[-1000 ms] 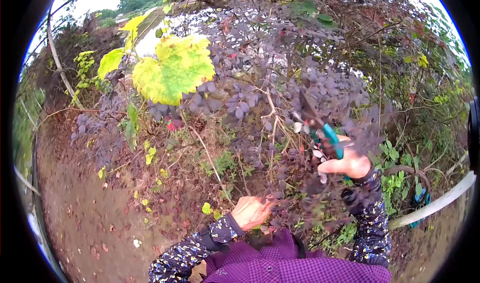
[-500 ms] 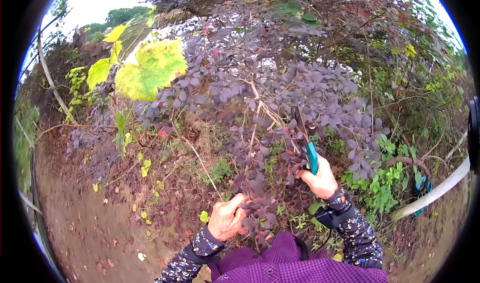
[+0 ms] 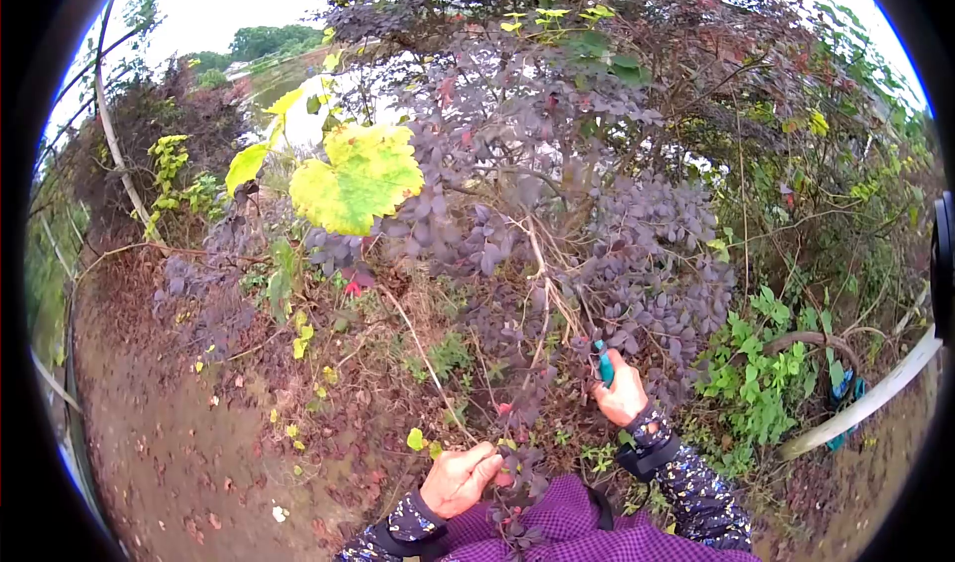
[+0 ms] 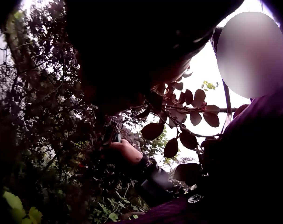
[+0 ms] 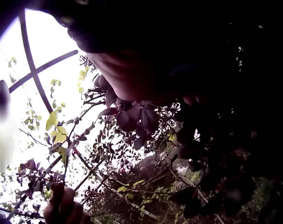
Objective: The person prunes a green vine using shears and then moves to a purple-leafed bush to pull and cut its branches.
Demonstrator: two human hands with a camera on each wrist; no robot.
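Observation:
In the head view my left hand (image 3: 461,479) grips a leafy purple sprig (image 3: 519,530) low in front of the purple checked shirt. Its dark leaves (image 4: 171,147) spread out past the fingers in the left wrist view. My right hand (image 3: 622,391) holds pruning shears by their teal handle (image 3: 605,363), at the lower edge of the purple-leaved bush (image 3: 657,274). Foliage covers most of the blades. From the right wrist, my left hand (image 5: 66,207) shows curled around a stem at bottom left.
A large yellow-green leaf (image 3: 356,179) hangs at the upper left of the bush. A thin bare stem (image 3: 418,343) slants down toward my left hand. At right lie a pale pole (image 3: 860,403) and green leafy plants (image 3: 761,373). Leaf-strewn soil (image 3: 179,433) covers the left side.
My right hand and the shears have come down and left from among the upper branches. My left hand has drawn lower toward the shirt with the sprig. The head view has shifted slightly.

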